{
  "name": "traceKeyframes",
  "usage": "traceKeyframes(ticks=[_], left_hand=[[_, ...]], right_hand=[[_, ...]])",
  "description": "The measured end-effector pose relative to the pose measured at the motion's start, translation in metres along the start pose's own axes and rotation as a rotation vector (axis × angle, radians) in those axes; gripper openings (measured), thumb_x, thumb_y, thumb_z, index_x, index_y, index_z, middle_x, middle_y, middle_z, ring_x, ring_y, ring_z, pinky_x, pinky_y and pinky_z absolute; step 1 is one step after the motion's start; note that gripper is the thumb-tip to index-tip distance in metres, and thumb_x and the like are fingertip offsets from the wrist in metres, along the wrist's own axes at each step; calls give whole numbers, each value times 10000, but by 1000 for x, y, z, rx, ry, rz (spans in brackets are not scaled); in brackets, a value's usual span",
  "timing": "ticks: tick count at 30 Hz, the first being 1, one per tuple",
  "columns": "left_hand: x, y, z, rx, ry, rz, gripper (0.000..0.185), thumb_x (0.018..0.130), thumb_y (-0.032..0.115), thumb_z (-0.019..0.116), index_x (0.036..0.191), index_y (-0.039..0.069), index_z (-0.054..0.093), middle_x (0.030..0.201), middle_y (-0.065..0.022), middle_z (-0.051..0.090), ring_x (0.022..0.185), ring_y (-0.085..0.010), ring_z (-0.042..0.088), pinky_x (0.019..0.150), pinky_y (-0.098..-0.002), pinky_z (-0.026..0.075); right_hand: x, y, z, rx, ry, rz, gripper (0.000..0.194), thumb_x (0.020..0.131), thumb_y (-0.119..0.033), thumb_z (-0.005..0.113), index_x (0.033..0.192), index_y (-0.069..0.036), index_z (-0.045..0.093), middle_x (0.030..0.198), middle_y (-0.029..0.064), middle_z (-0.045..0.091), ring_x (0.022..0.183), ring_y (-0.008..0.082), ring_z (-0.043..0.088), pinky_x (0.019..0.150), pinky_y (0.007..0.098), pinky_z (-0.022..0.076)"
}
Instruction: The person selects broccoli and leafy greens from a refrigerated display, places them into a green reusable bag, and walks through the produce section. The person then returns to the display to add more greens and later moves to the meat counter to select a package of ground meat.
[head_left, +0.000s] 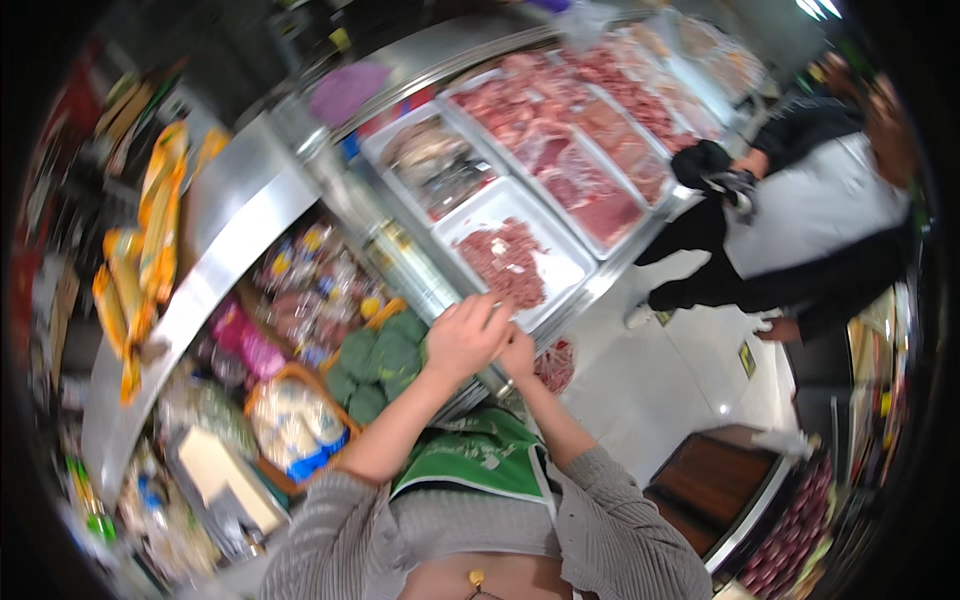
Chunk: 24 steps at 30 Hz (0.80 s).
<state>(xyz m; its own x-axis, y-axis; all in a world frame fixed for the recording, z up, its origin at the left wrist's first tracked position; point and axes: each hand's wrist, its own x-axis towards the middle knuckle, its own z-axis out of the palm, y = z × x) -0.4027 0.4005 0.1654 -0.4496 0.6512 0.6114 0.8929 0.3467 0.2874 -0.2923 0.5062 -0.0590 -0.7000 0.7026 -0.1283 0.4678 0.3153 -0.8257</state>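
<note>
My left hand (466, 336) and my right hand (517, 354) meet at the near corner of a white tray (566, 259). The left fingers overlap the right hand, and whatever may lie between them is hidden. Pink minced meat (506, 259) is heaped in the tray, just beyond my fingertips. Below my left hand, heads of broccoli (386, 356) sit close to the wrist. A shiny metal-and-glass partition (416, 262) of the display case runs down to my hands. My green apron (472, 457) is under my forearms.
Trays of cut meat (555, 150) fill the case beyond. At left, yellow-wrapped packages (154, 225) lie on a curved steel ledge (232, 217), above bagged produce (307, 292). To the right, a person in a white apron (817, 202) stands on the tiled floor (637, 397).
</note>
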Motion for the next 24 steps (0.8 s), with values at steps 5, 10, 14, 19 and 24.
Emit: traceKeyframes(ticks=[5, 10, 14, 19, 24], left_hand=[[-8, -4, 6, 26, -14, 31, 281, 729, 204, 667, 1003, 144, 652, 1010, 9, 651, 844, -143, 654, 686, -273, 515], [-12, 1, 14, 40, 79, -21, 162, 746, 195, 652, 905, 171, 630, 879, 35, 598, 778, -134, 615, 626, -273, 490], [-13, 1, 16, 34, 215, 28, 135, 776, 188, 609, 897, 128, 598, 806, 25, 528, 767, -140, 576, 651, -279, 450], [-16, 3, 14, 149, 156, 24, 128, 784, 187, 587, 896, 128, 569, 806, 19, 517, 773, -154, 569, 670, -276, 439], [-15, 3, 20, 19, 181, 5, 105, 802, 217, 590, 876, 144, 577, 814, 18, 526, 785, -147, 587, 663, -290, 453]], right_hand=[[1, 3, -4, -182, -31, -212, 275, 906, -251, 592, 997, 1, 656, 774, 200, 660, 748, 375, 661, 676, 455, 506], [5, 3, -7, -186, -88, -207, 283, 910, -264, 586, 1003, -5, 657, 787, 201, 664, 757, 379, 661, 680, 457, 506], [7, 5, -8, -220, -133, -247, 290, 914, -274, 581, 1008, -11, 658, 797, 202, 667, 764, 382, 660, 683, 458, 506], [8, 8, -7, -245, -164, -282, 298, 919, -287, 575, 1014, -17, 659, 810, 204, 670, 772, 387, 659, 687, 460, 506], [8, 8, -10, -258, -112, -308, 307, 924, -300, 570, 1020, -23, 660, 823, 205, 674, 780, 391, 659, 690, 462, 506]])
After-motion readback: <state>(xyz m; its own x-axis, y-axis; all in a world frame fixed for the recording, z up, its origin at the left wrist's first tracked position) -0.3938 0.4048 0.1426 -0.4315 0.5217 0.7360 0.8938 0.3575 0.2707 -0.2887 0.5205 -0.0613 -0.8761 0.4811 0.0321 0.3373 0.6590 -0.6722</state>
